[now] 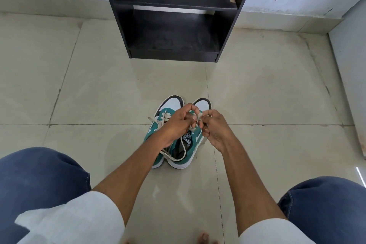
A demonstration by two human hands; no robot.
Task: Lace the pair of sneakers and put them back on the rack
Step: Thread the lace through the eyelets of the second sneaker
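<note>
Two teal sneakers with white toe caps stand side by side on the tiled floor, toes pointing away from me. The left sneaker (158, 125) has a loose off-white lace trailing over its side. Over the right sneaker (188, 148) both my hands work an off-white lace (198, 115). My left hand (181, 120) pinches the lace above the tongue. My right hand (214, 130) grips the other strand right beside it. A lace loop (178, 154) hangs over the right sneaker's opening. The black rack (174, 25) stands beyond the sneakers, its shelves bare.
My knees in blue jeans (35, 180) frame the view low on both sides, and my toes (204, 237) show at the bottom edge. A pale wall with a skirting runs behind the rack. A wall edge (348, 77) comes in on the right.
</note>
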